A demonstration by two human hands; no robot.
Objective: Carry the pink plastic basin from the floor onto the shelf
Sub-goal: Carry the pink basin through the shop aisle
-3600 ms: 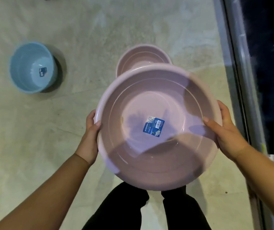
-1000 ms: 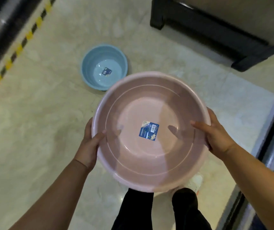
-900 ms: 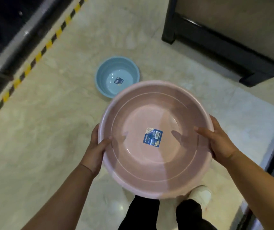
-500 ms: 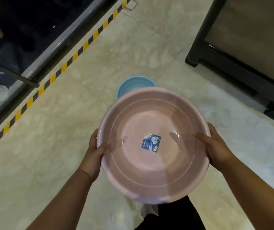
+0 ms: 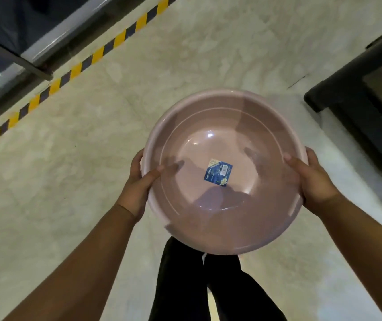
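Pink plastic fills the middle of your view: you hold the basin (image 5: 220,181) in the air in front of your body, above the floor (image 5: 92,158), with its open side up and close to level. Your left hand (image 5: 140,185) grips the rim on the left, thumb hooked over the edge and pointing into the bowl, the other fingers curled out of sight beneath. Your right hand (image 5: 312,179) grips the opposite rim the same way, thumb lying along the inner wall, fingers wrapped under the outside. Both hands are closed firmly on the rim, and both forearms reach in from the bottom corners of the view. Inside the basin, flat on the bottom and slightly right of centre, sits a small blue label (image 5: 219,172) turned at an angle; its print is too small to read in full. Shadows of your thumbs fall across the glossy inner wall. Below the basin you see your legs in black trousers (image 5: 208,286). The floor is pale, marble-patterned stone. A yellow and black striped strip (image 5: 76,68) runs diagonally across the upper left, beside a dark metal-edged frame (image 5: 30,45). At the right edge stands the dark frame of a shelf (image 5: 359,89), well apart from the basin.
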